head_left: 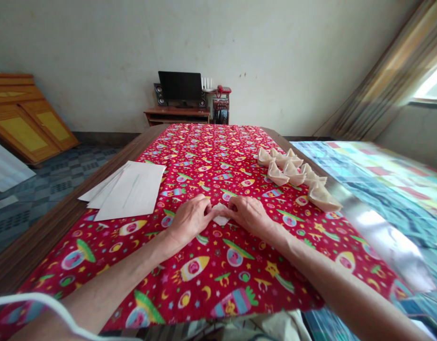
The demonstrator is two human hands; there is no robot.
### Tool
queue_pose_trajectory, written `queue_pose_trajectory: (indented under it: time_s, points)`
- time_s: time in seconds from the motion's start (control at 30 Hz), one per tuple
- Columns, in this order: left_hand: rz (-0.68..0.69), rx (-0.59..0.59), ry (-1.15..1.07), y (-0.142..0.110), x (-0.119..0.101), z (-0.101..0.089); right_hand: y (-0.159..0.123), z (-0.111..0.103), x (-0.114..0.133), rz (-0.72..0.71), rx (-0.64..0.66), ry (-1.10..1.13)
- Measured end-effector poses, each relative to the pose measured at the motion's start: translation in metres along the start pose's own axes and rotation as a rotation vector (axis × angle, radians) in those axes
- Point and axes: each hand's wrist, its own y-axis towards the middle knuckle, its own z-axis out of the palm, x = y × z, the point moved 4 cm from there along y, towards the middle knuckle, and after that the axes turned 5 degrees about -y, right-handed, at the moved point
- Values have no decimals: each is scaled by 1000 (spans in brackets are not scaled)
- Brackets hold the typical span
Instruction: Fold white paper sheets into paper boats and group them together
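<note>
White paper piece (221, 214), frame centre, pinched between the nearly closed fingertips of left hand (191, 215) and right hand (249, 214), presumably to shape its folds symmetrically; folded paper pieces (292, 171) sit upper right, grouped apart.

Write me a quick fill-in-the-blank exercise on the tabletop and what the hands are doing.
The left hand and right hand pinch a small paper piece whose colour is ____.
The patterned cloth beneath has a ____ background.
Flat sheets lie toward the person's ____ side.
Folded shapes sit toward the person's ____ side.

Missing words: white; red; left; right.
</note>
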Motion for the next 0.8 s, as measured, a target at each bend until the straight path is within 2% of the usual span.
queue_pose_trajectory:
  time_s: [0.23,0.47,0.63,0.8]
  points:
    - [10,45,-6,-2,4,-3,2,-6,-1,64,100,55]
    - [14,26,-12,-7,12,-9,-4,-12,-2,81,78,101]
    - [1,23,-154,-1,20,-10,-6,-13,-4,64,53,152]
    - [27,-4,-200,8,13,-7,-5,-13,-8,-6,44,260]
